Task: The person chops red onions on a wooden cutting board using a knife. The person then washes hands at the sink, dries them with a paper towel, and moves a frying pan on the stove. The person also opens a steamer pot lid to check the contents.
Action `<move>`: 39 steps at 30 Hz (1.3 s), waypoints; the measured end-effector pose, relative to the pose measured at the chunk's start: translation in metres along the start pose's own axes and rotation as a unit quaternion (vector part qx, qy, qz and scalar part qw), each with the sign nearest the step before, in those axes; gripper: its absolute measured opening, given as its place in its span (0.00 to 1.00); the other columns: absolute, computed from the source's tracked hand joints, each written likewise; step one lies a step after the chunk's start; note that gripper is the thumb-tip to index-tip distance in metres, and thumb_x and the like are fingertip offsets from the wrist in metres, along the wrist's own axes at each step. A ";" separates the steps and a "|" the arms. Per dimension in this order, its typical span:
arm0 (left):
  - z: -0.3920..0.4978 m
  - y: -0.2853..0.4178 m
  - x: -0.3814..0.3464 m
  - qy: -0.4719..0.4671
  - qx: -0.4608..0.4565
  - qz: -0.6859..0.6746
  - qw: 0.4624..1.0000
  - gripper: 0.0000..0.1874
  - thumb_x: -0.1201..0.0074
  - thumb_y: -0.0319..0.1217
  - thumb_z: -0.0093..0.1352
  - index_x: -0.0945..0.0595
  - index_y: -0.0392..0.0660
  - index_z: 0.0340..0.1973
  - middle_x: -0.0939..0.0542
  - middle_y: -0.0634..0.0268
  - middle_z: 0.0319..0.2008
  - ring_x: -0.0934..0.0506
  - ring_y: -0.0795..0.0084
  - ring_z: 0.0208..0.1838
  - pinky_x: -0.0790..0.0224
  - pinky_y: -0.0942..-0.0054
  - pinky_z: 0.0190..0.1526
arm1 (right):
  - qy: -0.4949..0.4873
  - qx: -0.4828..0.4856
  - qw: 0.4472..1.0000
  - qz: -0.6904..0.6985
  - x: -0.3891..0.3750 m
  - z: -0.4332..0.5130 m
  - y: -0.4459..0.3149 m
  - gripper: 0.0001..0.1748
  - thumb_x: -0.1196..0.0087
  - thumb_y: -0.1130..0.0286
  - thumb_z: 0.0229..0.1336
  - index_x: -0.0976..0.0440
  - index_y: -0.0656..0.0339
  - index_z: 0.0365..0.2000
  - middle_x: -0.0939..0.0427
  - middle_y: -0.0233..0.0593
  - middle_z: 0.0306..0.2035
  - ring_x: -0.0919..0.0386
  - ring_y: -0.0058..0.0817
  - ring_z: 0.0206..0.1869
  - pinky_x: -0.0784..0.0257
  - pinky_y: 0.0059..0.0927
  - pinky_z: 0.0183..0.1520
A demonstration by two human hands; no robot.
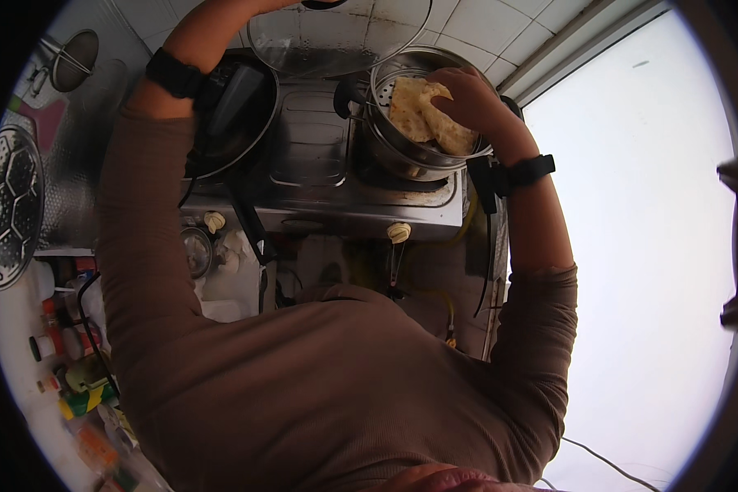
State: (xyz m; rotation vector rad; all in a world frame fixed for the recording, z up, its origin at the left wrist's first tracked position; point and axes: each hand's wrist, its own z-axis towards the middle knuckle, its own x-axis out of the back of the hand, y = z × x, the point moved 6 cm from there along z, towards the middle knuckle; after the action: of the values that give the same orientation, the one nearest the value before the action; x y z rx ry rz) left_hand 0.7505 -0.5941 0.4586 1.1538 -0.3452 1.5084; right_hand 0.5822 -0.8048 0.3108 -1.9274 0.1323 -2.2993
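At the upper right, my right hand (467, 101) pinches a browned flatbread (411, 114), one part of which is folded over near the fingers. The flatbread lies on a perforated metal steamer tray (384, 92) in a steel pot (400, 161) on the stove's right burner. My left hand (277, 3) is mostly cut off by the top edge of the view, at the dark knob of a clear glass lid (344, 37). The lid is held raised and tilted beside the pot, against the tiled wall, with droplets on it. Its fingers are largely hidden.
A dark frying pan (246, 138) sits on the left of the steel gas stove (313, 132), its handle (249, 224) jutting towards me. Two cream knobs are on the stove's front. A strainer (75, 60) and a perforated steamer plate (12, 206) are at left, bottles below. A bright window (627, 215) is at right.
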 end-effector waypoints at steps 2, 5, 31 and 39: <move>-0.020 -0.016 0.012 -0.007 0.027 0.045 0.999 0.23 0.32 0.40 0.53 0.17 0.36 0.36 0.19 0.51 0.32 0.20 0.57 0.33 0.28 0.59 0.35 | -0.078 -0.021 0.996 -0.046 -0.022 0.024 0.003 0.25 0.42 0.63 0.57 0.28 0.54 0.56 0.22 0.41 0.51 0.31 0.43 0.58 0.36 0.44 0.62; -0.049 -0.031 0.029 0.010 0.013 0.084 0.996 0.21 0.30 0.40 0.52 0.17 0.36 0.34 0.18 0.51 0.31 0.20 0.56 0.34 0.27 0.60 0.36 | -0.191 -0.065 0.972 -0.120 -0.051 0.056 0.010 0.26 0.45 0.60 0.57 0.30 0.55 0.56 0.22 0.43 0.51 0.32 0.45 0.61 0.37 0.50 0.61; -0.125 -0.056 0.053 0.027 0.077 0.053 0.995 0.24 0.29 0.39 0.56 0.18 0.36 0.42 0.19 0.50 0.39 0.19 0.55 0.42 0.25 0.62 0.43 | -0.178 0.183 0.925 -0.281 -0.036 0.055 -0.038 0.21 0.44 0.78 0.48 0.19 0.43 0.42 0.27 0.32 0.43 0.31 0.35 0.53 0.34 0.39 0.55; -0.124 -0.059 0.051 0.031 0.053 0.027 0.998 0.23 0.29 0.38 0.56 0.17 0.37 0.41 0.18 0.52 0.35 0.19 0.59 0.39 0.26 0.64 0.40 | 0.052 0.142 0.984 -0.091 0.061 0.015 0.015 0.18 0.45 0.86 0.50 0.20 0.52 0.39 0.26 0.33 0.44 0.28 0.33 0.49 0.28 0.36 0.52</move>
State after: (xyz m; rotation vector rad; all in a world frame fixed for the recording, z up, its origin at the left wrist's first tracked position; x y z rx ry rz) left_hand 0.7509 -0.4530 0.4184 1.1873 -0.2581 1.6214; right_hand 0.5870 -0.8288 0.3700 -1.7408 -0.3559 -2.3762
